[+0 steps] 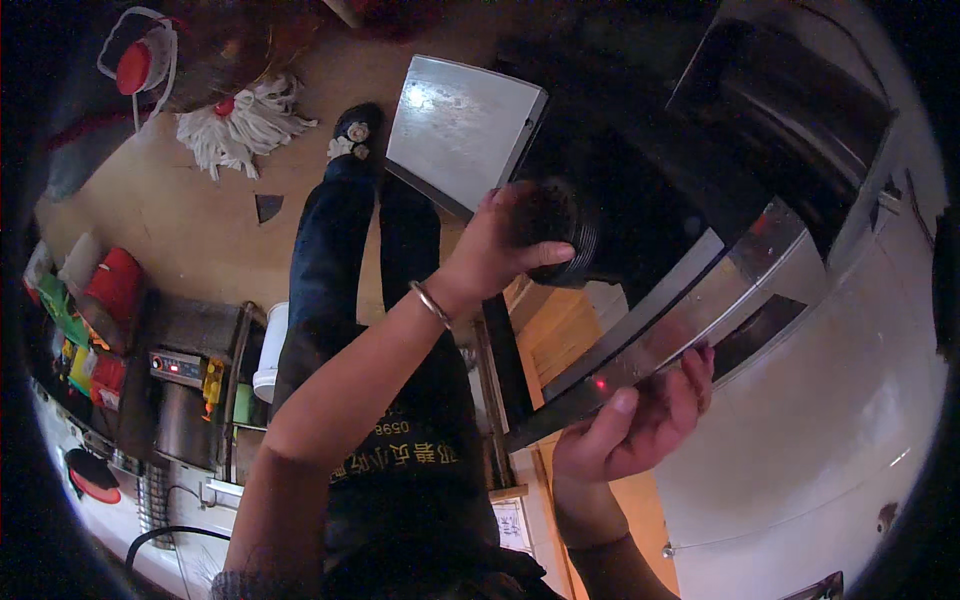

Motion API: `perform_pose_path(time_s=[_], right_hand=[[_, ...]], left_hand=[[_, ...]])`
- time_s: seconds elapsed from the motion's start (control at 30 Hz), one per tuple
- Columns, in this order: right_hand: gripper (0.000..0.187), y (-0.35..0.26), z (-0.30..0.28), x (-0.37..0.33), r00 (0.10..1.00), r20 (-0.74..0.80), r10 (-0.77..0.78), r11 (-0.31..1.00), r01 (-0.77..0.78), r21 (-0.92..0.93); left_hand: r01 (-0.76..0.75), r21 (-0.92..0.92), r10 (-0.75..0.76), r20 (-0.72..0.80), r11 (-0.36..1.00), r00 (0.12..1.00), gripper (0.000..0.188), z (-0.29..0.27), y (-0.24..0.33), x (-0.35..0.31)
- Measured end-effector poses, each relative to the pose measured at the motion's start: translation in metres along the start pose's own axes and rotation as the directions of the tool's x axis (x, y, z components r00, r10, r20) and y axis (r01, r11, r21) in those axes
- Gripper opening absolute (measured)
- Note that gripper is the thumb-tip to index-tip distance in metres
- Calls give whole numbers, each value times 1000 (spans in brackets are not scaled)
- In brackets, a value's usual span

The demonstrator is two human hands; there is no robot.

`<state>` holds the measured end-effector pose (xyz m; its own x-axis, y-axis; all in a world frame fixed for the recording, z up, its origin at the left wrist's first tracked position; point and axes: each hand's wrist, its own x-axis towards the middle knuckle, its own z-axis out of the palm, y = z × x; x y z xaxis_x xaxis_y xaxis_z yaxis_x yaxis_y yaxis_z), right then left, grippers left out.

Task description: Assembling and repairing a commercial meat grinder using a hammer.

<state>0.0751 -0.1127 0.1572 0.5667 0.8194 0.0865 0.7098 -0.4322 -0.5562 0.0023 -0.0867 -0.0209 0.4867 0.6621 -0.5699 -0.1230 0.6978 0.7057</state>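
My left hand (490,245) is wrapped round a dark ribbed cylinder (578,230), its thumb lying across the ridges. What kind of thing it is, I cannot make out in the dimness. My right hand (640,420) has its fingers half bent and apart, with the fingertips against the lower edge of a silver metal panel (690,305). A small red light glows on that panel. Beyond my left hand, a flat silver-white lid or panel (465,125) stands tilted. The dark space between the two panels hides its contents.
A pale curved-looking surface (780,460) fills the right side. At the left are a steel pot-like appliance (187,420), a white bucket (271,350) and red packages (118,285). A white mop head (240,125) lies on the brown floor (220,215).
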Motion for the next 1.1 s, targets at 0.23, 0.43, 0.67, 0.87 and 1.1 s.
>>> perform_pose_path(time_s=[0.23, 0.43, 0.67, 0.87, 1.1], right_hand=[[32, 0, 1, 0, 1000, 30, 0, 1000, 0, 6], [32, 1, 2, 0, 1000, 8, 6, 999, -6, 34], [27, -3, 2, 0, 999, 27, 32, 998, -34, 55], [31, -5, 4, 1, 998, -51, 23, 988, -15, 155], [36, -34, -45, -29, 970, -195, 143, 987, -126, 95]], left_hand=[[244, -175, -210, 188, 954, 959, 92, 1, 1, -9], [155, 117, -181, 253, 981, 950, 88, 0, 3, -9], [147, 29, -149, 218, 989, 964, 75, -16, 10, -9], [324, 201, -360, 181, 924, 915, 72, -28, 27, -4], [493, 169, -486, -84, 853, 870, 50, -83, 35, -16]])
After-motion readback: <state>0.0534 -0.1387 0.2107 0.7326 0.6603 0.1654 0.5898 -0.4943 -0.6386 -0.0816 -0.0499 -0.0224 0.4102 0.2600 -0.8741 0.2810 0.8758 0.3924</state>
